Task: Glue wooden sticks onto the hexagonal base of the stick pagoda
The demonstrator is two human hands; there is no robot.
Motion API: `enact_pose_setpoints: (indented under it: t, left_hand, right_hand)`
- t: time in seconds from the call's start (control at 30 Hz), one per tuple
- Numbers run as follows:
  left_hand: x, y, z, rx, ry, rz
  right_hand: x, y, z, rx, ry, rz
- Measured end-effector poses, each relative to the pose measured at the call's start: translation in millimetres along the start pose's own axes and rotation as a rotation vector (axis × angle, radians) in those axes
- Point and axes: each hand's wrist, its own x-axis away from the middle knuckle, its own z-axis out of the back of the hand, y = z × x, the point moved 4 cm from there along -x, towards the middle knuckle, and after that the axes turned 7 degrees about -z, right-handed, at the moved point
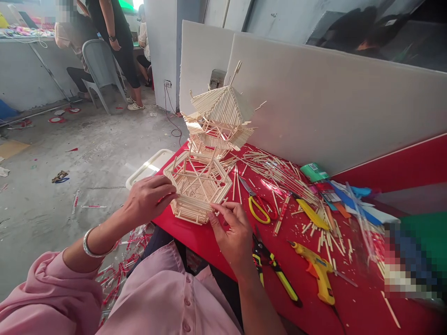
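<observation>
A hexagonal frame of thin wooden sticks (pixel 195 184) stands at the near edge of the red table, with a spiral of sticks across its floor. My left hand (pixel 152 197) is closed in a pinch at the left end of a wooden stick (pixel 193 202) along the frame's front rim. At the right end of that stick, the thumb and fingertips of my right hand (pixel 233 228) are pinched together. Whether the stick is fixed to the rim I cannot tell. Just behind stands a stick pagoda (pixel 223 107) with a pointed roof.
On the red table (pixel 216 246) lie scissors (pixel 258 204), cutting pliers (pixel 275 265), a yellow glue gun (pixel 316 270), a yellow-handled cutter (pixel 312 214) and many loose sticks (pixel 279 172). White boards (pixel 314 107) lean behind. Other people and a chair (pixel 103 65) are across the room.
</observation>
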Motion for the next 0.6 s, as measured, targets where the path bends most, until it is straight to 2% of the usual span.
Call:
enact_pose_setpoints:
  t: [0.6]
  left_hand:
    - [0.4,-1.7,1.5,0.037,-0.009,0.01]
  right_hand:
    - [1.5,2.9,-0.6,-0.007,-0.012,-0.028]
